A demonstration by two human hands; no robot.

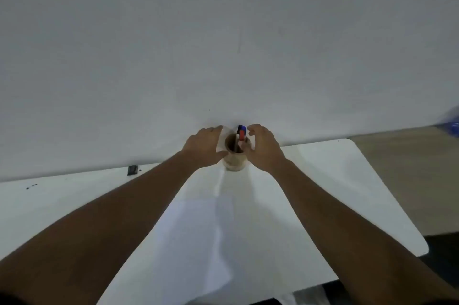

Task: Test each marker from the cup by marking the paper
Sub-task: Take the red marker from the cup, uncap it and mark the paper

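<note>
A tan wooden cup (234, 163) stands at the far edge of the white table, close to the wall. Markers (241, 133) with blue and red caps stick up out of it, along with a thin dark one. My left hand (204, 148) sits against the cup's left side, thumb touching it and fingers stretched out. On the right side is my right hand (263, 148), its fingers curled around the rim close to the markers. A white sheet of paper (208, 230) lies on the table between my forearms.
The white table (347, 180) ends at a rounded corner on the right, with floor beyond it. A small black object (132, 170) lies at the table's back edge on the left. A plain wall rises just behind the cup.
</note>
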